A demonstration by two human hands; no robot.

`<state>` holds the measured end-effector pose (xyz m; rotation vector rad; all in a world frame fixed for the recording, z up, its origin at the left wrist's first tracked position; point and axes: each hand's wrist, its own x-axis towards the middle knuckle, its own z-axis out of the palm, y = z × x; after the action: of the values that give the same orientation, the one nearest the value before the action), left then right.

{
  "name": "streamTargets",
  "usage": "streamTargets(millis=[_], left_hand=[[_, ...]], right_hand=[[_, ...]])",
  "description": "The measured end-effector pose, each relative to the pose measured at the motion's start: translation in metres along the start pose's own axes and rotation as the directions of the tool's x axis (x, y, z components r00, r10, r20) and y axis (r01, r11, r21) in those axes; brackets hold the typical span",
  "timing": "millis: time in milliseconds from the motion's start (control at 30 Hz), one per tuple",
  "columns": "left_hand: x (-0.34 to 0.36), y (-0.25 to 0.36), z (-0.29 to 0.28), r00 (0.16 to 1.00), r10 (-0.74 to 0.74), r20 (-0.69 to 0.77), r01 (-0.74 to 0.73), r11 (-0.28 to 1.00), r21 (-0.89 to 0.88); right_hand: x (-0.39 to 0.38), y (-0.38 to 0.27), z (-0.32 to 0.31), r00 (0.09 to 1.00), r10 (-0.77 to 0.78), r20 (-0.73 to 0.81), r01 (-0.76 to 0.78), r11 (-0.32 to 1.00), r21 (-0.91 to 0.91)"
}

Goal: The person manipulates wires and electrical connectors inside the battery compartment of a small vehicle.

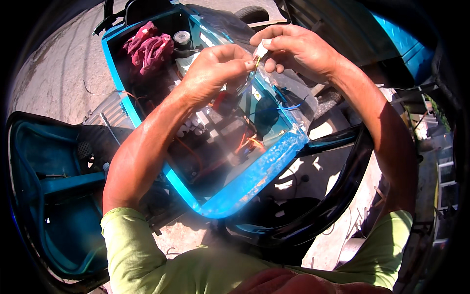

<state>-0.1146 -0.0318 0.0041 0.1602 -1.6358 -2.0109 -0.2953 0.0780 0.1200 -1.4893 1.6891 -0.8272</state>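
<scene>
Both my hands meet above the far right side of an open blue metal box (230, 203). Between finger and thumb, my right hand (306, 51) grips a small white plastic connector (262, 49). A few thin wires (257, 62), one of them yellow-green, hang from its lower end. My left hand (215, 71) pinches these wires close beneath the connector. Where exactly the left fingertips press is partly hidden by the thumb. Below my hands, a clear plastic sheet (306, 100) lies over the box's right edge.
Inside the box are a crumpled dark red cloth (151, 49), a round can (182, 39) and loose orange wires (253, 143). A black curved tube (342, 193) runs along the near right. An upturned dark blue seat shell (58, 191) lies at left. A wheel (252, 14) shows at the back.
</scene>
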Motion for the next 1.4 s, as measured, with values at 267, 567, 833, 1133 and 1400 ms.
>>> streamTargets(millis=[267,567,833,1133,1400], left_hand=[[-0.003,-0.001,0.001,0.995,0.102,0.014,-0.102,0.995,0.004],[-0.007,0.010,0.001,0.995,0.087,0.045,-0.084,0.995,-0.058],[-0.003,0.007,-0.001,0.993,0.111,0.046,-0.107,0.991,-0.077],[-0.004,0.007,-0.002,0.994,0.100,0.046,-0.096,0.991,-0.092],[-0.002,0.008,-0.002,0.994,0.102,0.037,-0.098,0.992,-0.081]], right_hand=[[-0.003,-0.004,0.001,0.994,0.100,0.046,-0.108,0.966,0.236],[-0.002,0.001,-0.004,0.992,0.068,0.104,-0.097,0.947,0.306],[0.002,0.003,-0.004,0.979,0.059,0.195,-0.123,0.933,0.338],[-0.003,-0.005,0.004,0.983,0.126,0.130,-0.153,0.961,0.228],[-0.002,-0.005,0.001,0.983,0.126,0.134,-0.150,0.971,0.185]])
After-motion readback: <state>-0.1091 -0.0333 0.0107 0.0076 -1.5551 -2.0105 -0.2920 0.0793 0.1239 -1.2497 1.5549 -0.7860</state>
